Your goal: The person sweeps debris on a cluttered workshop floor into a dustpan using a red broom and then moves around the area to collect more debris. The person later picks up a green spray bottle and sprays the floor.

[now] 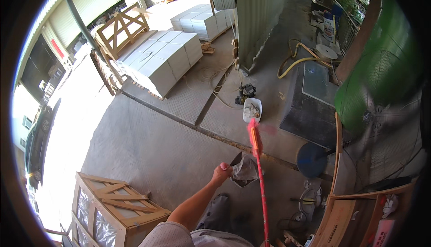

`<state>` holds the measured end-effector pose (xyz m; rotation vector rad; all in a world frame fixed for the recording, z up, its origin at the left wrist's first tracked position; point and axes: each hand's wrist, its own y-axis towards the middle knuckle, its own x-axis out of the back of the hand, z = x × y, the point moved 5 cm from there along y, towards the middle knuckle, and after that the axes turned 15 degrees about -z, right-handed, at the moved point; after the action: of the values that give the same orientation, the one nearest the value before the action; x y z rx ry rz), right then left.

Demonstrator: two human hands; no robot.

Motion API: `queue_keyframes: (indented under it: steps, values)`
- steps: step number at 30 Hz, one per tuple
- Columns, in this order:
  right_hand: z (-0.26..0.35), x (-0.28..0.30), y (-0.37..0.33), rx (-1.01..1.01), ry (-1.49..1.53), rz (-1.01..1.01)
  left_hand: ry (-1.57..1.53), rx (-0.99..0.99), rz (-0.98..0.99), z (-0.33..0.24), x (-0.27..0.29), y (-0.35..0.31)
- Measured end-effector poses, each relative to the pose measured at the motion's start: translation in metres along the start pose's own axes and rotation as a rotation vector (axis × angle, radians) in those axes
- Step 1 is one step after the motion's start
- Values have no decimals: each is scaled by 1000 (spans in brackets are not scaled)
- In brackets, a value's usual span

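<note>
The left grip (221, 173) is closed on the near-left edge of a dark container (245, 180); the fingers are curled and the thumb lies uppermost. The container is located directly to the right of this grip, in contact with it, and shows a crumpled pale grey surface inside. Its exact kind cannot be determined. The right grip is outside the view; its opening and load cannot be told.

A broom (263, 197) with a red pole passes along the right side of the container, just beside it in the view. The pole runs off the lower edge; the pinkish-red head points forward, beyond the container and to the right of the left grip.

Ahead of the broom head, a white tub (247, 115) with small items inside stands on the concrete floor (148, 143). A dark machine (244, 93) sits just behind the tub. To the right is a blue disc (310, 159); to the lower left, a wooden crate (117, 197). Farther forward and left stands a white stack (157, 67).
</note>
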<state>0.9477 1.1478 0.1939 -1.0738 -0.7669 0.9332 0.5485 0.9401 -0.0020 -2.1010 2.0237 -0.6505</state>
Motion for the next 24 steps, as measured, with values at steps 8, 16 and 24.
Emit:
queue_keyframes:
  steps: [8,16,24]
  values:
    - [69,-18,20,3,125,-17,-27,-30,-71,-58,-11,64]
    - [201,-70,81,5,287,0,60,-43,-11,-151,-37,168]
    - [301,-74,87,-2,253,-27,54,-69,103,-149,-81,279]
